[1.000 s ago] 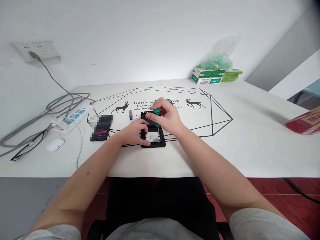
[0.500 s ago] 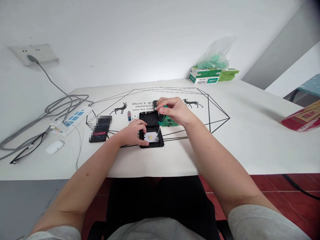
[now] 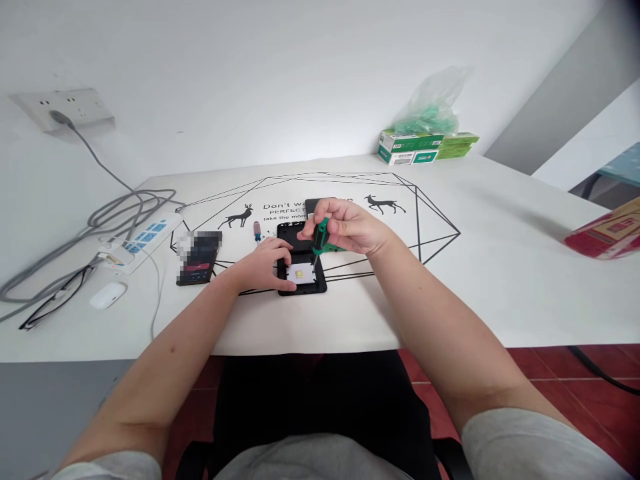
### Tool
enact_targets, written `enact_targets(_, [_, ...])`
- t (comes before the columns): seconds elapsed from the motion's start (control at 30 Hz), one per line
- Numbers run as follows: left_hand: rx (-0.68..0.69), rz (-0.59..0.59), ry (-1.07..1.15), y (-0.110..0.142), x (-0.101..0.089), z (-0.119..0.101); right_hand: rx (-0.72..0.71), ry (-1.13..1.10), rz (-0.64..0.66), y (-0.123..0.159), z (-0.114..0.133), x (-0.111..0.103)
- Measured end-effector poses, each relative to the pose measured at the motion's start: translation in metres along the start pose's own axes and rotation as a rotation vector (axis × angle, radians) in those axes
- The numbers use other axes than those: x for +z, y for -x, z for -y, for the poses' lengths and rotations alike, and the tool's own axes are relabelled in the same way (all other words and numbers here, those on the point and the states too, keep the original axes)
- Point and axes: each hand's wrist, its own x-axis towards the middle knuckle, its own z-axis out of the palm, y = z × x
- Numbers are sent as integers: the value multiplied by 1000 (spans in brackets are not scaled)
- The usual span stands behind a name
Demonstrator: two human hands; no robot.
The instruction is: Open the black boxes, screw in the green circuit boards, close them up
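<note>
Steadying the lower half of the black case (image 3: pixel 311 290), the left hand (image 3: pixel 270 263) sets its thumb and forefinger apart at the left side, near the white plate (image 3: pixel 294 276) inside; whether this grip squeezes or only presses, I cannot tell. The right hand (image 3: pixel 353 229) has its grip closed around the handle of a green screwdriver (image 3: pixel 321 235), the shaft pointing down to the right side of the plate (whether its tip sits in a screw is too small to make out). The case lies open on the table (image 3: pixel 450 300) in front of the person, its other half (image 3: pixel 293 237) just beyond the lower one

As far as can be judged, the opening is done, and a green circuit board (image 3: pixel 331 248) lies outside the case, partly hidden by the right hand. The plate, with a yellowish square at its middle, is in the lower half, and the two halves are not joined. Whether any screws hold the plate does not show, so how much fastening or loosening is left stays unclear. A second screwdriver (image 3: pixel 257 231) lies beyond the left hand, beside some tiny dark bits
</note>
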Motion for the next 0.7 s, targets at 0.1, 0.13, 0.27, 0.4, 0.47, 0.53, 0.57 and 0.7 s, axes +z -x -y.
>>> enact_targets(0.1, [2,-7,-2,0,0,-1,-7,-40,3,-2,-4,0])
enact_targets(0.13, [2,-8,-2,0,0,-1,-23,-41,-2,-3,-6,0])
enact_targets(0.27, [0,-4,-3,1,0,-2,-73,-52,22,-7,-14,-1])
enact_targets(0.4, [0,-4,-1,1,-1,-2,-55,-118,-5,-11,-19,3])
enact_targets(0.47, [0,-3,0,1,-1,-2,-56,-151,-49,-13,-21,6])
enact_targets(0.53, [2,-6,4,1,-1,-2,-76,-154,-83,-14,-24,8])
enact_targets(0.57, [4,-5,6,1,-1,-2,-93,-143,-100,-15,-24,8])
enact_targets(0.7, [12,-5,9,0,0,-1,-91,-114,-126,-15,-24,10])
